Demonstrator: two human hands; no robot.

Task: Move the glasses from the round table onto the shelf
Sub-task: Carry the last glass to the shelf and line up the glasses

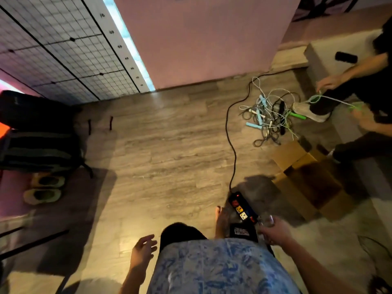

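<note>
My right hand [276,231] is closed around a clear drinking glass [267,220] at the lower right, held low beside my body above the floor. My left hand [143,250] hangs at the lower middle with its fingers spread and nothing in it. I am standing on a wooden floor, looking straight down past my blue patterned shirt. Neither the round table nor the shelf shows in this view.
A black power strip [241,205] with its cord lies just ahead of my feet. An open cardboard box [307,177] sits to the right, past it a tangle of skipping ropes [269,115] and a seated person [360,85]. Bags [36,132] and slippers [44,188] lie left.
</note>
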